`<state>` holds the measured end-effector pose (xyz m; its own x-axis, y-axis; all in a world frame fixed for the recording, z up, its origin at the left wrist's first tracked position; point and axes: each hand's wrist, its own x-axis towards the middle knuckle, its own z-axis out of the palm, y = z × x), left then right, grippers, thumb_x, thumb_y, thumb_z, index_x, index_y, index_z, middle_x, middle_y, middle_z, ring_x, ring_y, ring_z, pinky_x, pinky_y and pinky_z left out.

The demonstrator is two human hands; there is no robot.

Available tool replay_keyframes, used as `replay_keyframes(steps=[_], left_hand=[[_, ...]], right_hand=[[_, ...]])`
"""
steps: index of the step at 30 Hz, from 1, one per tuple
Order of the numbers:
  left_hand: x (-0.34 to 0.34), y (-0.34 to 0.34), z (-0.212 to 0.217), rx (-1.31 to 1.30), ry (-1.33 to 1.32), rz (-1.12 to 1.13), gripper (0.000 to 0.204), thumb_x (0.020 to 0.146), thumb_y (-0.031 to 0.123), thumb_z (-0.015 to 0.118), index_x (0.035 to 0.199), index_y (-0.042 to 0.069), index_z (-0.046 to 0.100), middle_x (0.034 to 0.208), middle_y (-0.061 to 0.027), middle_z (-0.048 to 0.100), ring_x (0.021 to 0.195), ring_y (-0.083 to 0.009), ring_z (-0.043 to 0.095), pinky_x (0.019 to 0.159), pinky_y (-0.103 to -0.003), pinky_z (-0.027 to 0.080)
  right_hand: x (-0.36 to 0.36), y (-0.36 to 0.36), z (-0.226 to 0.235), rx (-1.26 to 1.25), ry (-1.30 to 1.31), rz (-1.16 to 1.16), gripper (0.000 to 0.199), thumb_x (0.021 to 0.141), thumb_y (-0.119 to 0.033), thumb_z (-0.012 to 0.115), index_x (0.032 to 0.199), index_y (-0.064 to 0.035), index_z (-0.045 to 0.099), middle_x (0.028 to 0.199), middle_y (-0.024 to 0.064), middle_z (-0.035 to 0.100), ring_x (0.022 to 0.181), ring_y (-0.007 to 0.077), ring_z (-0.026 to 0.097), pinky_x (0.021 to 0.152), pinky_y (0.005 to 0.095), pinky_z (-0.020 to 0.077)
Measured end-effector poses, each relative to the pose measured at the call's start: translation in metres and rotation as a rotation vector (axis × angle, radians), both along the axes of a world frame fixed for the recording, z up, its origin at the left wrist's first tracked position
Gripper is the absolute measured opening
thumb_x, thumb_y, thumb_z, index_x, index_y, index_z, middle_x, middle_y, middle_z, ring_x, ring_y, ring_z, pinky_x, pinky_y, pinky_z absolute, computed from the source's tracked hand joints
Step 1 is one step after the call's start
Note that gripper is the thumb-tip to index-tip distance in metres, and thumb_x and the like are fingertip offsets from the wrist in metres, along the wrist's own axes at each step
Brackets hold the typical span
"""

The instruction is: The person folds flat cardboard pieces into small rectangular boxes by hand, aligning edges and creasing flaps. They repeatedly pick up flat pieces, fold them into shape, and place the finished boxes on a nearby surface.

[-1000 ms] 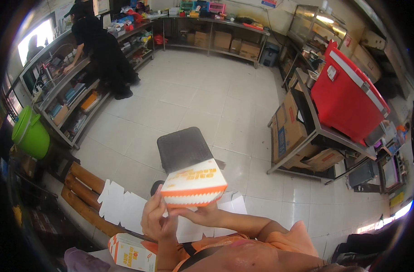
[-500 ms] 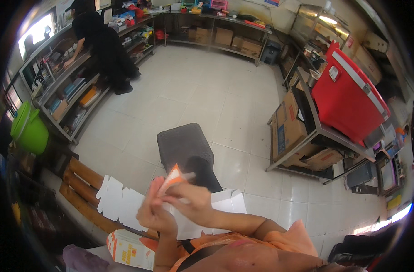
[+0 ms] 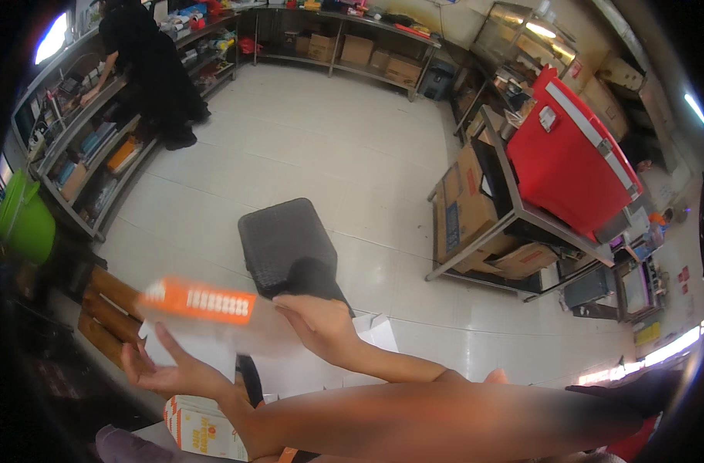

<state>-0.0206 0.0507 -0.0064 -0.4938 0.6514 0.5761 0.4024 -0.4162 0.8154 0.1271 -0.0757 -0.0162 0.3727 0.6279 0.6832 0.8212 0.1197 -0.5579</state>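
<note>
My right hand pinches the right end of an orange-and-white paper carton, which is smeared by motion. Below the carton's left end, my left hand is open, with its fingers spread and nothing in it. White flat carton sheets lie beneath my hands. By my left forearm is a stack of white folded cartons with orange and yellow print.
A dark grey slab-like stool stands ahead on the tiled floor. Wooden slats and a green bucket are at left. A red cooler sits on a metal table at right. A person in black works at the far-left shelves.
The carton has swung left and now lies crosswise, held in my right hand. My left hand has come away from it, moved left and opened. The whole view has shifted slightly.
</note>
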Motion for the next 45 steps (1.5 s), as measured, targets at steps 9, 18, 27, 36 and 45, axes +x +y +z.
replay_keyframes(steps=[9, 18, 27, 36, 45], left_hand=[[0.015, -0.039, -0.031, -0.507, -0.517, -0.992, 0.042, 0.084, 0.011, 0.077, 0.117, -0.007, 0.058, 0.112, -0.0130, 0.064, 0.101, -0.0172, 0.062, 0.086, -0.031, 0.051], [0.015, -0.063, -0.054, 0.182, 0.188, -0.827, 0.057, 0.084, 0.005, 0.073, 0.132, -0.006, 0.045, 0.133, -0.0168, 0.053, 0.120, -0.0267, 0.053, 0.102, -0.038, 0.043], [0.005, -0.061, -0.049, 0.221, 0.215, -0.852, 0.055, 0.084, 0.006, 0.074, 0.131, -0.006, 0.047, 0.131, -0.0166, 0.054, 0.119, -0.0263, 0.054, 0.102, -0.038, 0.043], [0.001, -0.059, -0.049, 0.238, 0.236, -0.868, 0.054, 0.083, 0.006, 0.075, 0.129, -0.006, 0.049, 0.128, -0.0165, 0.056, 0.117, -0.0260, 0.055, 0.101, -0.039, 0.044], [-0.001, -0.057, -0.049, 0.263, 0.261, -0.875, 0.053, 0.083, 0.007, 0.076, 0.128, -0.005, 0.051, 0.126, -0.0163, 0.058, 0.115, -0.0256, 0.057, 0.101, -0.039, 0.044]], right_hand=[[0.017, 0.002, 0.022, -0.132, -0.267, 0.227, 0.042, 0.075, 0.000, 0.062, 0.116, -0.0062, 0.064, 0.109, 0.0092, 0.065, 0.100, 0.0273, 0.065, 0.080, 0.0356, 0.0549], [-0.007, 0.002, 0.023, 0.141, 0.284, 0.352, 0.026, 0.080, 0.006, 0.072, 0.106, 0.0030, 0.068, 0.113, 0.0188, 0.067, 0.103, 0.0311, 0.067, 0.085, 0.0344, 0.0566], [0.002, 0.001, 0.023, 0.055, 0.788, 0.623, 0.017, 0.085, 0.007, 0.066, 0.101, 0.0029, 0.069, 0.114, 0.0186, 0.066, 0.119, 0.0340, 0.060, 0.099, 0.0411, 0.0530], [0.003, 0.005, 0.029, 0.102, 0.406, 0.497, 0.013, 0.081, 0.009, 0.067, 0.092, 0.0015, 0.069, 0.101, 0.0145, 0.067, 0.105, 0.0305, 0.065, 0.089, 0.0387, 0.0521], [-0.001, 0.006, 0.040, 0.076, 0.051, 0.293, 0.019, 0.072, 0.010, 0.071, 0.088, 0.0016, 0.067, 0.091, 0.0149, 0.067, 0.092, 0.0306, 0.066, 0.076, 0.0357, 0.0536]])
